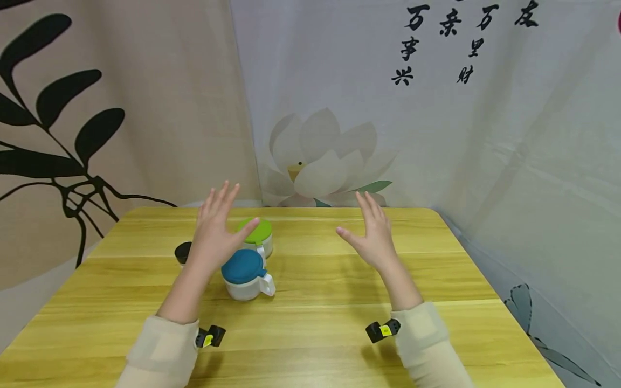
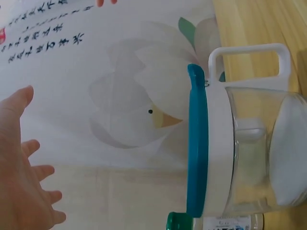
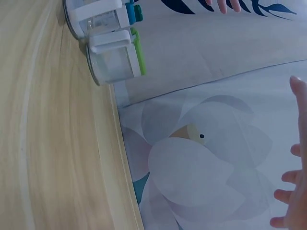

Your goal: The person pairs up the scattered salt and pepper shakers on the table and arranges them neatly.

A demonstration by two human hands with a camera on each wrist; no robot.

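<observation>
My left hand [image 1: 213, 240] is raised above the left part of the table, palm inward, fingers spread and empty. Just right of its wrist stands a seasoning jar with a blue lid [image 1: 244, 268] and white side handle; the left wrist view shows white contents in its clear body [image 2: 254, 153]. Behind it is a similar jar with a green lid [image 1: 259, 230], partly covered by my left thumb. A dark-capped container [image 1: 183, 251] is mostly hidden behind my left forearm. My right hand [image 1: 377, 240] hovers over the right half, fingers extended, touching nothing.
The wooden table [image 1: 310, 345] has rounded far corners. Behind it hangs a cloth backdrop [image 1: 325, 70] with a lotus and dark characters. In the left wrist view, a labelled bottle with a green cap [image 2: 179, 221] lies beyond the blue-lidded jar.
</observation>
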